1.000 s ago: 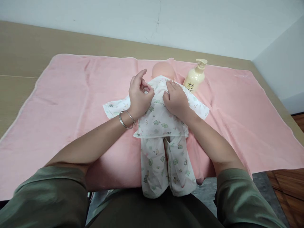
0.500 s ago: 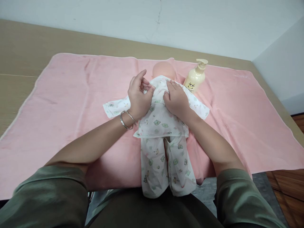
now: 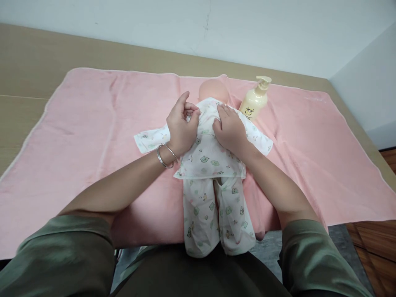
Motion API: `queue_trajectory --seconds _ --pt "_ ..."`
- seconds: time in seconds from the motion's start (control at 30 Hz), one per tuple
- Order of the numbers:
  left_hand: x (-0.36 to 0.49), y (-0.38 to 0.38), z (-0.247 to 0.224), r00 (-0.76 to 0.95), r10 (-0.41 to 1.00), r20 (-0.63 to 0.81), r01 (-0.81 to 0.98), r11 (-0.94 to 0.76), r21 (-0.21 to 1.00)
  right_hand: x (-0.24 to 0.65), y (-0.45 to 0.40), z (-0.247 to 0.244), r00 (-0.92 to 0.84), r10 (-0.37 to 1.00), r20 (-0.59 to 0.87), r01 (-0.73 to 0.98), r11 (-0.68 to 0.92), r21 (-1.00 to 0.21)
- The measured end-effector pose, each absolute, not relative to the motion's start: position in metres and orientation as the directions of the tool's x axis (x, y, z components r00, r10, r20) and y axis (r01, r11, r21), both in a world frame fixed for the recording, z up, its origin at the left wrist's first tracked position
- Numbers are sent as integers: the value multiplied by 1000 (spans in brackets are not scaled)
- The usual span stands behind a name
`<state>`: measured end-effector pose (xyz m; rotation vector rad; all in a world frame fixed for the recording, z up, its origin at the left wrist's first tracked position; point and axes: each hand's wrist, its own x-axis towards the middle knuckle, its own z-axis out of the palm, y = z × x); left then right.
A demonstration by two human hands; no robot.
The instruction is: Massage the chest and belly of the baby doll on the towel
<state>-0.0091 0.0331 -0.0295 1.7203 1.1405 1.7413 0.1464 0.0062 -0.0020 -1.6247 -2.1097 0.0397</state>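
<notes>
A baby doll (image 3: 213, 90) lies on its front or back, I cannot tell which, its rounded head away from me and its face out of sight. It wears a white printed shirt (image 3: 212, 159) with sleeves spread to both sides, and matching trousers (image 3: 201, 218). My left hand (image 3: 183, 123), with two bangles at the wrist, is closed in a pinch at the shirt's left shoulder edge, index finger raised. On the shirt's upper right part my right hand (image 3: 230, 128) lies flat, fingers stretched toward the doll's head.
A pink blanket (image 3: 93, 123) covers most of the wooden table (image 3: 27, 62). Right of the doll's head stands a cream pump bottle (image 3: 255, 101), close to the right sleeve. A white wall (image 3: 154, 29) rises behind the table. The trouser legs reach over the front edge toward my body.
My left fingertips have drawn slightly back to the left and up, closing more at the shirt's shoulder edge. My right hand, the doll and the bottle stay put.
</notes>
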Motion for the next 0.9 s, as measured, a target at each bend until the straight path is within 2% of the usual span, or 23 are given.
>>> queue_trajectory --seconds 0.23,0.47,0.67,0.9 --pt "-11 28 -30 -75 787 613 293 -570 768 148 8 -4 -188 916 353 894 308 -324" --pt "-14 25 -28 -69 776 627 314 -580 752 146 7 -2 -182 921 345 910 290 -295" --pt "-14 29 -36 -34 707 706 430 -628 649 146 8 -3 -192 916 352 908 302 -292" --pt "-13 29 -34 -36 729 683 386 -620 683 148 10 -7 -191 916 353 896 309 -318"
